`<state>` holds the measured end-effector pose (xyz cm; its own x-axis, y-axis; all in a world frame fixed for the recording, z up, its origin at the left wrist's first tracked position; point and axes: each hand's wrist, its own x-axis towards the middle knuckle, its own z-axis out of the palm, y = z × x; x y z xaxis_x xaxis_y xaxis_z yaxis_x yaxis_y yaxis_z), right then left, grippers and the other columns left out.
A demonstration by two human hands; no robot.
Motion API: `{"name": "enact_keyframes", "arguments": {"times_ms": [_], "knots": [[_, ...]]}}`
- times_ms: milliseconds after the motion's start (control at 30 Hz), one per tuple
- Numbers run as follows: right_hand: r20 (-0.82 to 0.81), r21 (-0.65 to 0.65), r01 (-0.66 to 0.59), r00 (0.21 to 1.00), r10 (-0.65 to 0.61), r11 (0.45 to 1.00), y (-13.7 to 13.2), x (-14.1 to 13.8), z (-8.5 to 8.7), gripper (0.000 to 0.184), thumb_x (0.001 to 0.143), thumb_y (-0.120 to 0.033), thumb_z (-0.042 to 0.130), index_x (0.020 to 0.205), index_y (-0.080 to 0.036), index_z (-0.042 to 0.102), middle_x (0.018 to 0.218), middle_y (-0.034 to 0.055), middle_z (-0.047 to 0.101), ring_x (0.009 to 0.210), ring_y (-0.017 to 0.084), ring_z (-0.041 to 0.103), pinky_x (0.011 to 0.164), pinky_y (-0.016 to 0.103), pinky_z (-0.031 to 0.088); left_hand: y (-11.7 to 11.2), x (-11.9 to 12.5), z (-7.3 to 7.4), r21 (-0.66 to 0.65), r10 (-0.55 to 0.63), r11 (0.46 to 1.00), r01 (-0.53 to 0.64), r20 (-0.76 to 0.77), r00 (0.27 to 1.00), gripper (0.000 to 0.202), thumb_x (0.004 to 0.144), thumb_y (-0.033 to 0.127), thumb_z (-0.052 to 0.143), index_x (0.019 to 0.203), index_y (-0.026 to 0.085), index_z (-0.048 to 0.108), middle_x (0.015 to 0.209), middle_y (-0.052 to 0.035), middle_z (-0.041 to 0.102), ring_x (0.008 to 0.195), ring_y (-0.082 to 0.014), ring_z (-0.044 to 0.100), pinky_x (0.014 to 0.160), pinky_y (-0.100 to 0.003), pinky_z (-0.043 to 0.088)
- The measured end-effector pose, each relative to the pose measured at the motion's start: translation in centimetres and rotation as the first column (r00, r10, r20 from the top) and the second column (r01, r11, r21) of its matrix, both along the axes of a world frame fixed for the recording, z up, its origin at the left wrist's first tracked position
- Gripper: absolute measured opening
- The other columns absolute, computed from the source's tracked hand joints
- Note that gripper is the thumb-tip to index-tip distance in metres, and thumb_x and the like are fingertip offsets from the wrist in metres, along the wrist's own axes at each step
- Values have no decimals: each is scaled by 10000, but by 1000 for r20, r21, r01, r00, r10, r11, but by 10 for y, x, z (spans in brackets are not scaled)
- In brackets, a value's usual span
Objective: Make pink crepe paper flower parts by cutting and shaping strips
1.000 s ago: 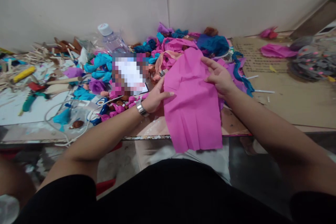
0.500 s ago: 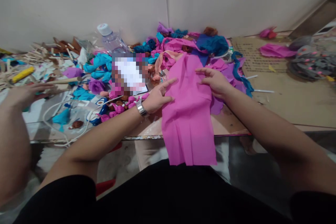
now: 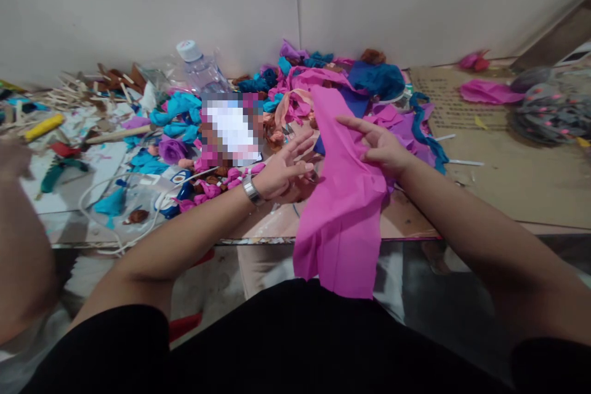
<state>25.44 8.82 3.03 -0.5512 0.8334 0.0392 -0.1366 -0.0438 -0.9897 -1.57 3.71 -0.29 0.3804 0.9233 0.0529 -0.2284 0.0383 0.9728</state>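
Observation:
A long sheet of pink crepe paper (image 3: 344, 209) drapes from the table over its front edge toward my lap. My right hand (image 3: 381, 148) grips its upper part, fingers partly stretched across the paper. My left hand (image 3: 284, 169), with a metal watch on the wrist, hovers just left of the sheet with its fingers spread and nothing in them. Behind both hands lies a heap of pink, blue and purple crepe scraps (image 3: 332, 83).
A plastic water bottle (image 3: 201, 71) stands at the back. Wooden sticks (image 3: 117, 134), a purple paper rose (image 3: 172, 151), blue paper bits and a white cable (image 3: 99, 188) litter the left side. Another person's arm (image 3: 23, 246) is at the far left. Cardboard (image 3: 508, 160) covers the right.
My left hand has come off the pink sheet and spread open. The sheet has bunched narrower under my right hand. The other person's arm has drawn back toward the left edge.

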Motion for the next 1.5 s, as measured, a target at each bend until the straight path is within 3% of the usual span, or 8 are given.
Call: {"name": "enact_keyframes", "arguments": {"times_ms": [233, 400, 500, 633, 733, 933, 1167, 1500], "knots": [[-30, -5, -105, 994, 104, 994, -15, 2, 13, 933, 583, -316, 936, 1473, -275, 657, 784, -52, 700, 504, 72, 524, 465, 172, 396, -10, 5, 12, -123, -48, 990, 65, 135, 990, 600, 732, 382, 972, 1258, 344, 686, 1329, -60, 646, 880, -140, 686, 834, -362, 641], [-39, 38, -93, 995, 95, 995, -18, -2, 21, 857, 574, -298, 956, 1397, -277, 720, 1045, 4, 767, 650, 112, 629, 504, 199, 461, -10, 6, 13, -40, 8, 999, 0, 177, 984, 455, 764, 398, 959, 1106, 269, 688, 1058, -11, 650, 793, -123, 658, 790, -329, 604], [8, 98, 44, 999, -45, 994, -12, -5, 19, 584, 698, -337, 890, 1271, -277, 791, 1263, 14, 762, 852, 147, 691, 664, 236, 554, -5, 7, 14, -6, 119, 993, -120, 190, 975, 452, 734, 357, 978, 1077, 234, 712, 1070, -12, 668, 804, -108, 661, 779, -288, 594], [127, 252, 279, 940, -318, 927, 8, -5, 14, 368, 795, -417, 842, 1101, -213, 829, 1114, 44, 806, 961, 196, 710, 928, 347, 586, 6, 7, 15, -9, 239, 970, -243, 231, 943, 448, 688, 323, 1001, 1036, 219, 739, 980, 0, 716, 839, -102, 688, 803, -245, 587], [108, 331, 294, 932, -346, 897, 22, -1, 12, 430, 668, -387, 929, 1041, -200, 828, 1151, 58, 815, 1139, 266, 711, 1105, 442, 534, 9, 7, 18, -28, 300, 953, -302, 233, 925, 397, 682, 300, 992, 957, 210, 720, 1001, -21, 759, 982, -144, 736, 852, -250, 587], [26, 312, 59, 997, -70, 948, 9, 10, 38, 752, 596, -340, 990, 1310, -253, 773, 1490, 35, 695, 1500, 341, 530, 1291, 492, 387, 3, 19, 23, -233, 295, 942, -239, 242, 924, 367, 754, 293, 916, 1022, 247, 670, 1069, -7, 748, 1022, -194, 758, 960, -375, 611], [-48, 357, -21, 998, 41, 934, -2, 2, 72, 890, 630, -443, 984, 1453, -301, 677, 1653, -13, 541, 1619, 386, 353, 1334, 523, 338, 15, 49, 30, -246, 91, 969, -27, 254, 963, 534, 835, 629, 835, 1113, 195, 697, 1104, -109, 780, 1042, -231, 745, 997, -394, 590], [108, 502, 129, 972, -209, 855, 59, 8, 39, 882, 688, -209, 824, 1538, -226, 589, 1683, 29, 505, 1610, 314, 396, 1372, 490, 270, 80, 31, 27, -58, 442, 895, -443, 258, 859, 351, 839, 424, 891, 950, 207, 638, 1017, -60, 765, 1074, -244, 740, 979, -401, 591]]}}
